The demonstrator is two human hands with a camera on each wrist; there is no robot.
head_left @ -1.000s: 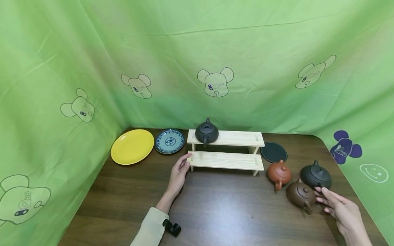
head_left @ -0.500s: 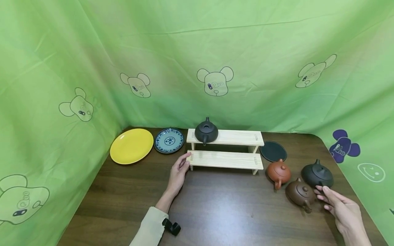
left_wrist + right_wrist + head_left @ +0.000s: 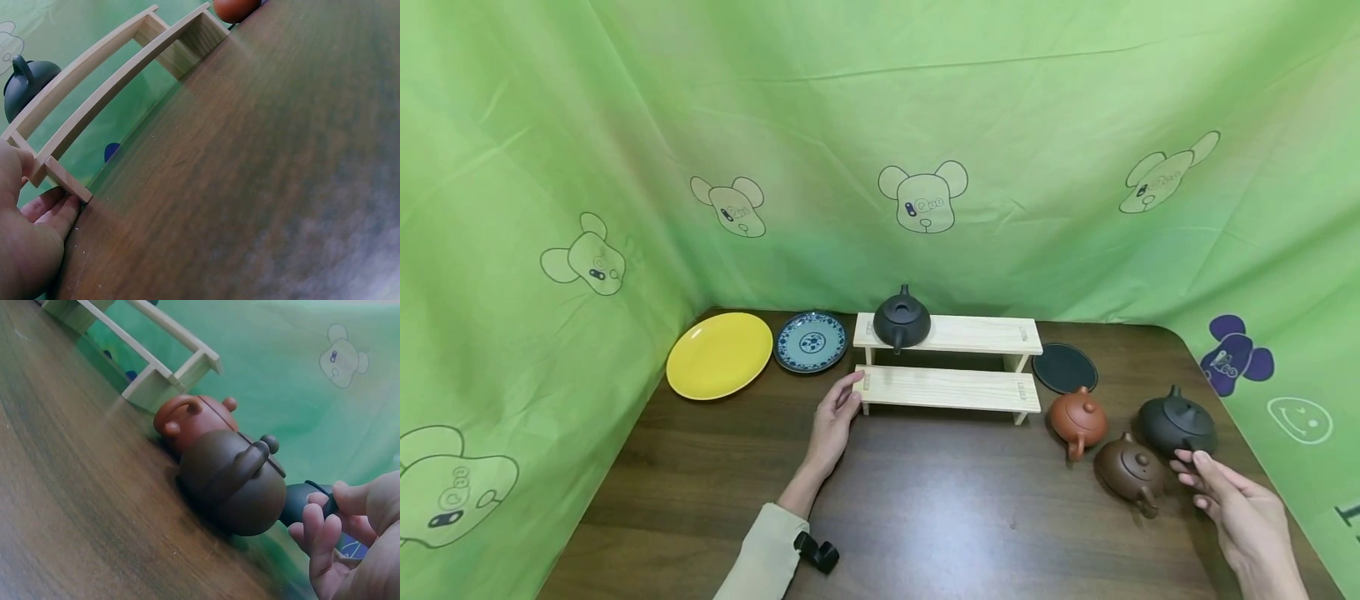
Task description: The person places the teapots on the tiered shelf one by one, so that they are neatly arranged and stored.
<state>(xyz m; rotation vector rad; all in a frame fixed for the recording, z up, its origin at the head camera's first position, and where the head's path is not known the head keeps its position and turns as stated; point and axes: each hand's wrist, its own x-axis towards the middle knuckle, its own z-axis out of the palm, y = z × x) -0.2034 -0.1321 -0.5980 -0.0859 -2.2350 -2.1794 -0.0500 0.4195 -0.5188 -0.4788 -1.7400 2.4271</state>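
fingertips and thumb of our right hand [image 3: 1243, 508] pinch the handle of the black teapot [image 3: 1180, 425], near the right edge of the table [image 3: 925, 517]. its long axis, spout to handle, runs roughly away from us: the spout points to the back and the handle faces us, so the body lies ahead of our fingertips and slightly left. our other right fingers are loosely bent beside the brown teapot [image 3: 1129, 471]; we cannot tell whether they touch it. the brown teapot stands just left of the black teapot and nearer to us, hiding its base in the right wrist view, so we cannot tell whether that base rests on the table.

our left hand [image 3: 832, 425] grips the left end of the lower tier of the wooden stand [image 3: 955, 389], well apart from the black teapot; of our 2 hands, the right is by far the nearer. the wooden stand lies to the left of the black teapot and a little farther back, with the orange teapot [image 3: 1078, 419] between them. on its upper tier, toward the left end, sits 1 dark grey teapot [image 3: 902, 323].
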